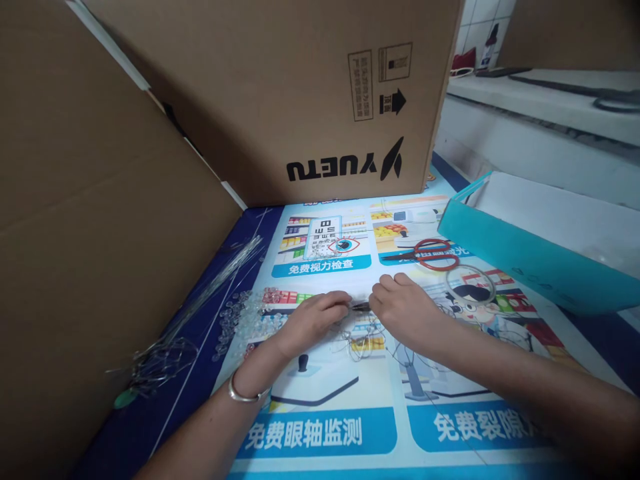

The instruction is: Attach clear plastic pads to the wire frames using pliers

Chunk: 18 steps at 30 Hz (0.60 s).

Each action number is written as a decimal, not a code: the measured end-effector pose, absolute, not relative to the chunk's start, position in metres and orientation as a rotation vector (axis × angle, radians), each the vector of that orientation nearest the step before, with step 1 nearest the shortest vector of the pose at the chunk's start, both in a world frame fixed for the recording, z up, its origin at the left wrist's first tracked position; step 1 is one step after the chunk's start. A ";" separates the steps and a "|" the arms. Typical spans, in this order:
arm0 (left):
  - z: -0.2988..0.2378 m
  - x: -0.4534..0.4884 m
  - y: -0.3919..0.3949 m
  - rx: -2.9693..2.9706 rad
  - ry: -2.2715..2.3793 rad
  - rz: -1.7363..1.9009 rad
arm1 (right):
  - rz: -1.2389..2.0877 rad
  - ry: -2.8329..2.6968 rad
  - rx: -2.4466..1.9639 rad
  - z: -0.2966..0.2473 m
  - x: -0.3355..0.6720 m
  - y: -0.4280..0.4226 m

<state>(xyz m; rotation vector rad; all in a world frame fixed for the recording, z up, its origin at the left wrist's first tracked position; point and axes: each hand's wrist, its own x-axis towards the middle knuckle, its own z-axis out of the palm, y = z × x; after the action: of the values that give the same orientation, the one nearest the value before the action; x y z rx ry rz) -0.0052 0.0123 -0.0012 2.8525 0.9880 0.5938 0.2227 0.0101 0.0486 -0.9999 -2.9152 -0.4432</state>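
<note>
My left hand [317, 320], with a metal bangle [245, 393] on its wrist, is closed in a pinch near the middle of the printed sheet. What its fingertips hold is too small to make out. Facing it closely, my right hand [403, 303] is curled shut. A small dark, narrow metal tool [361, 307] shows in the gap between both hands, seemingly coming from the right fist. Just below hangs or lies a tangle of thin wire with clear beads [367, 341]. Loose clear beads [240, 320] are scattered left of my left hand.
Red-handled scissors [436, 255] and a coil of pale wire [470, 285] lie beyond my right hand. At right stands a teal open box [530, 257]. Large cardboard [280, 100] walls the back and left. Long thin wires [220, 280] lie beside the left panel.
</note>
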 end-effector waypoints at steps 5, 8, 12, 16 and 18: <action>0.001 -0.004 0.012 2.846 0.988 0.601 | -0.420 -2.910 -1.010 0.043 0.226 0.014; 0.001 -0.004 0.012 2.854 0.988 0.609 | -0.431 -2.907 -0.999 0.042 0.226 0.014; 0.000 -0.004 0.012 2.860 0.978 0.619 | -0.472 -2.928 -0.977 0.044 0.226 0.014; 0.000 -0.004 0.012 2.858 0.950 0.607 | -0.484 -2.944 -0.926 0.047 0.226 0.016; 0.000 -0.005 0.012 2.850 0.950 0.602 | -0.484 -2.945 -0.896 0.048 0.226 0.018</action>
<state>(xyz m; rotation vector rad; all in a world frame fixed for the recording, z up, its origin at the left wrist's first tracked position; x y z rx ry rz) -0.0048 0.0116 -0.0001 2.8499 0.9497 0.6024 0.2261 0.0179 0.0481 -0.8958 -2.9452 -0.4840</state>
